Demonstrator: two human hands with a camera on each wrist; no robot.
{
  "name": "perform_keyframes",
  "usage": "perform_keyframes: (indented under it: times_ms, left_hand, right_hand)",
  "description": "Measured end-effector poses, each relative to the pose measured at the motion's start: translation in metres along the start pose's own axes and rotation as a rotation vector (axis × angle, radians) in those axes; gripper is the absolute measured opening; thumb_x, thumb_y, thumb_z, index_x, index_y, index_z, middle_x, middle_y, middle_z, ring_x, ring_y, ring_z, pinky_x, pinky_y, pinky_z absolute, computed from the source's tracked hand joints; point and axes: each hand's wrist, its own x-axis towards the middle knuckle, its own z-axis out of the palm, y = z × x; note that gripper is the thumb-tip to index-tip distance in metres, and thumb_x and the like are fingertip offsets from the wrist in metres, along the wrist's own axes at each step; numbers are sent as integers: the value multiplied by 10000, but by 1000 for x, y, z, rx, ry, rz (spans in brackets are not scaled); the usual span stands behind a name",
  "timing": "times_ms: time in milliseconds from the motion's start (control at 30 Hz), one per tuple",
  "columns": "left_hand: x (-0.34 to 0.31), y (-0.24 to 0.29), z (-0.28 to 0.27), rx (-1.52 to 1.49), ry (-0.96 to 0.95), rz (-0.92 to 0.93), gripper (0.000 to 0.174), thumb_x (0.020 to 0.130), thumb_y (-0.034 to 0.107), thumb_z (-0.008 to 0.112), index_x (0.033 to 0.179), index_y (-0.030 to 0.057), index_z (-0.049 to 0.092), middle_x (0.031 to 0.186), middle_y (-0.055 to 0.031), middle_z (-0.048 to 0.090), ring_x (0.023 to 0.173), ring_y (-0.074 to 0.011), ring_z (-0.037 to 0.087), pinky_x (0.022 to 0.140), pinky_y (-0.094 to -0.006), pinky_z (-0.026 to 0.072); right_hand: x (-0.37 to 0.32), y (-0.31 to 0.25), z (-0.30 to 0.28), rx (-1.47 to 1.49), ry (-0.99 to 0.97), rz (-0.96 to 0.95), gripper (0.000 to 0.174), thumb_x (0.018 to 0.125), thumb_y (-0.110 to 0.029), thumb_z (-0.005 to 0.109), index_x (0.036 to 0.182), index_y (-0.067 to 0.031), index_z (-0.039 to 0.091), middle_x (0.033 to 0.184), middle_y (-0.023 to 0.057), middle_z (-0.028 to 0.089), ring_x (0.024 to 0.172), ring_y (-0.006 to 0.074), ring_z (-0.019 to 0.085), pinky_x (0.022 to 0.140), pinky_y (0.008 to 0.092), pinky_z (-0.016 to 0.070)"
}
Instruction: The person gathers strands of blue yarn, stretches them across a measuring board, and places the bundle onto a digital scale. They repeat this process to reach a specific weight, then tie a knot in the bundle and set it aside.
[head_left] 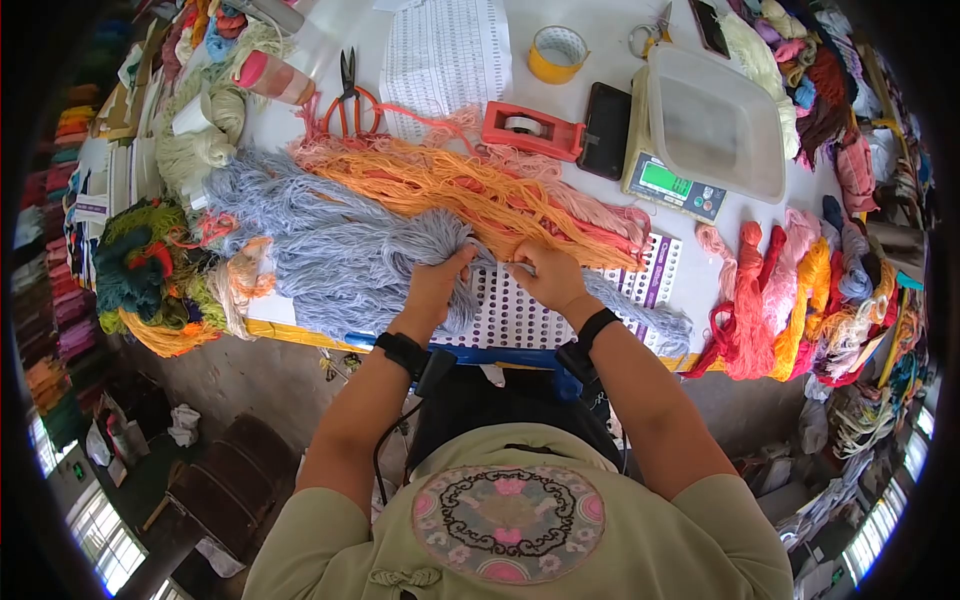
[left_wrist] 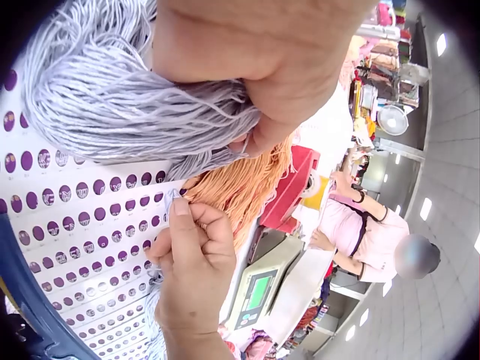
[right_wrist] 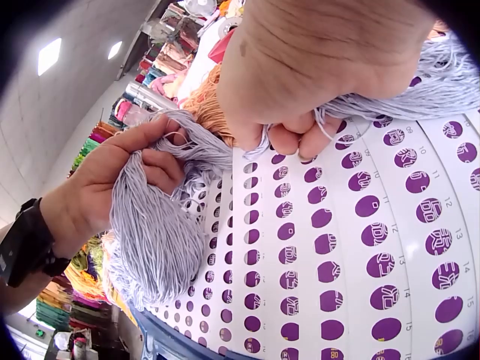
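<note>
My left hand (head_left: 437, 285) grips a thick hank of pale blue-grey thread (left_wrist: 127, 105), whose looped end hangs below the fingers in the right wrist view. My right hand (head_left: 548, 276) pinches a thin part of the same colour of thread between thumb and curled fingers, right at the edge of a white card (head_left: 520, 322) with rows of punched holes showing purple. More blue-grey thread (right_wrist: 442, 82) trails out past the right hand, over the card. Behind both hands lies a long orange hank (head_left: 430, 185), and a big blue-grey pile (head_left: 320, 240) spreads to the left.
Black-and-red scissors (head_left: 350, 95), a red tape dispenser (head_left: 533, 130), a phone (head_left: 605, 130) and a scale (head_left: 675, 190) bearing a plastic tub (head_left: 715, 120) stand farther back. Coloured hanks (head_left: 750, 300) line the right edge. Another person (left_wrist: 367, 232) is across the table.
</note>
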Motion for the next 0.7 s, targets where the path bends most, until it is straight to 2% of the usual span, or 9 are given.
perform_keyframes:
  times_ms: [133, 200, 300, 333, 433, 500, 533, 600, 700]
  left_hand:
    - [0, 0, 0, 68, 9, 16, 143, 818, 128, 710, 881, 5, 674, 653, -20, 580, 563, -118, 524, 536, -246, 422]
    - [-6, 5, 5, -109, -86, -70, 140, 816, 119, 710, 864, -7, 672, 649, -22, 574, 576, -116, 527, 542, -246, 421]
    - [-17, 13, 16, -144, -71, -227, 132, 788, 111, 742, 805, -7, 686, 653, -26, 592, 569, -114, 541, 522, -249, 421]
    - [-17, 12, 16, -144, -71, -226, 132, 788, 111, 742, 805, -7, 686, 653, -26, 592, 569, -114, 541, 522, -249, 421]
    - [-20, 12, 17, -129, -127, -152, 139, 787, 98, 741, 844, -15, 685, 664, -22, 596, 580, -114, 548, 539, -248, 431]
    - [-22, 13, 17, -87, -160, -73, 122, 806, 109, 715, 746, 20, 657, 653, -14, 558, 593, -104, 516, 552, -242, 406]
    - [-21, 11, 16, -87, -159, -73, 122, 806, 109, 715, 746, 20, 657, 653, -14, 558, 593, -104, 516, 552, -242, 406]
    - [-17, 5, 13, 91, -56, 35, 126, 803, 96, 708, 734, 32, 624, 644, -12, 549, 585, -98, 508, 556, -242, 406]
    - [-15, 1, 11, 91, 16, 57, 115, 802, 76, 699, 762, 33, 600, 640, -13, 540, 573, -105, 501, 555, -247, 411]
  right_hand:
    - [0, -1, 0, 2, 16, -10, 224, 805, -304, 672, 900, -113, 602, 817, 76, 671, 743, 290, 653, 656, 384, 505]
    - [0, -1, 0, 0, 14, -11, 226, 806, -306, 671, 902, -114, 601, 816, 76, 672, 743, 292, 653, 656, 385, 505]
    - [0, -2, 0, 3, -2, 4, 229, 807, -311, 665, 907, -116, 601, 820, 76, 673, 751, 294, 653, 660, 388, 505]
    - [0, -2, 0, 7, 2, 5, 230, 807, -314, 663, 909, -117, 602, 820, 78, 674, 756, 295, 654, 661, 390, 504]
    - [-1, -2, 0, 10, 7, 2, 231, 805, -314, 662, 911, -118, 602, 816, 82, 673, 759, 298, 653, 661, 394, 503]
    - [-1, -3, 0, 10, 9, -2, 230, 803, -312, 663, 911, -118, 603, 812, 85, 672, 758, 300, 651, 660, 397, 502]
    - [-1, -4, -1, 12, 2, 16, 215, 801, -308, 655, 905, -125, 609, 816, 85, 677, 766, 306, 653, 669, 406, 504]
    - [-1, -6, -2, 13, -6, 34, 201, 799, -305, 646, 899, -132, 616, 819, 86, 683, 774, 312, 654, 679, 415, 505]
    - [-1, -7, -1, -1, 11, 31, 202, 799, -309, 649, 900, -137, 616, 806, 88, 680, 769, 309, 654, 675, 416, 504]
